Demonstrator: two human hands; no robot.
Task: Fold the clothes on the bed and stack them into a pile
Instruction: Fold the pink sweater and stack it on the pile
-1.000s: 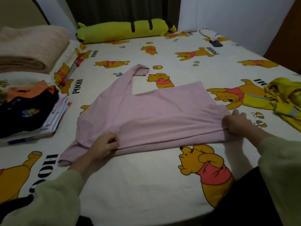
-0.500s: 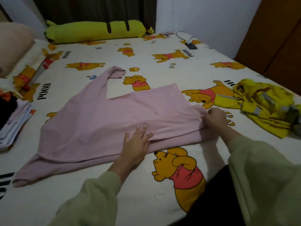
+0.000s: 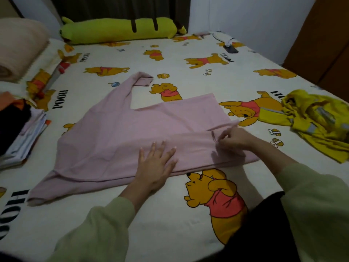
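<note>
Flat on pink garment, left hand; right hand pinching it (fingers curled)

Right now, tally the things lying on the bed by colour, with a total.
Pink: 1, the pink garment
Yellow: 1, the yellow jacket
Yellow-green: 1, the long plush pillow
Beige: 1, the folded blanket
Mixed colours: 1, the folded pile
Black: 1, the phone
Total: 6
</note>
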